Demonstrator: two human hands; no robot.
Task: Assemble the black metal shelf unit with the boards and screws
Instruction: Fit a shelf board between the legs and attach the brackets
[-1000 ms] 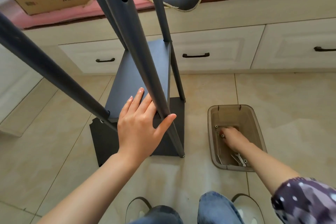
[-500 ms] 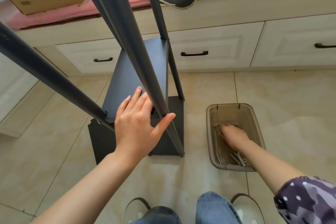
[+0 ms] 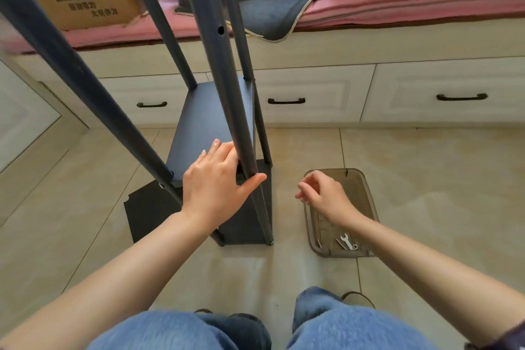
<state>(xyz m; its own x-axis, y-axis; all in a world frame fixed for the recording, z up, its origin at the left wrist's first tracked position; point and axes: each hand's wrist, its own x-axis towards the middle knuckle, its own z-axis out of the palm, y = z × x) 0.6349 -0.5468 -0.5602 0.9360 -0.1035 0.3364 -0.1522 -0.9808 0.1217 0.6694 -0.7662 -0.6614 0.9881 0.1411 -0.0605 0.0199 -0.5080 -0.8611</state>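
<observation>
Frame (image 3: pixel 216 111) stands on the tiled floor in front of the drawers, four posts up, one board (image 3: pixel 210 119) seated partway up and another dark panel (image 3: pixel 150 210) at its foot. Left hand (image 3: pixel 216 182) steadies the near right post (image 3: pixel 227 99): fingers flat on the board, thumb hooked loosely round the post, not a firm grip. Right hand (image 3: pixel 324 196) hovers above the brown bin (image 3: pixel 366 187), fingertips pinched together; probably on a screw, but anything held is too small to confirm.

Risks:
- Screw slips from the pinch on its way to the post hole and rolls off across the tiles.
- Posts look splayed, so the board corner may sit off its hole; driving a screw misaligned could cross-thread it.
- One loose hand on a tall, half-fastened frame: a push while seating the screw could rack or tip it.
- Wrench (image 3: pixel 344 239) lies in the bin, out of hand when tightening starts.
</observation>
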